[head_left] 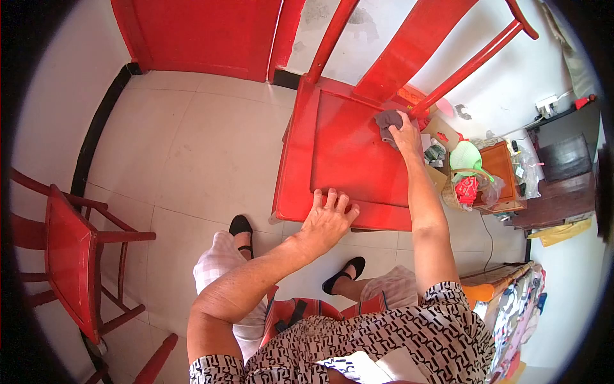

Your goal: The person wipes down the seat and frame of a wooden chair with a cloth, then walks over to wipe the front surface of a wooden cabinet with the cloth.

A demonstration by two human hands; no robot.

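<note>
A red wooden chair (pixel 358 160) with a tall slatted back stands in front of me. A dark brown cloth (pixel 387 121) is bunched under my right hand (pixel 405 136), whose fingers close on it against the right rear part of the seat. My left hand (pixel 325 219) rests on the front edge of the seat. Its fingers are bent and spread, and nothing shows in them.
A second red chair (pixel 73 256) stands at the left by the wall. To the right are a wicker basket (pixel 451 195), a green fan-shaped item (pixel 465 157) and a wooden cabinet (pixel 502 169). A red door (pixel 204 32) is at the back.
</note>
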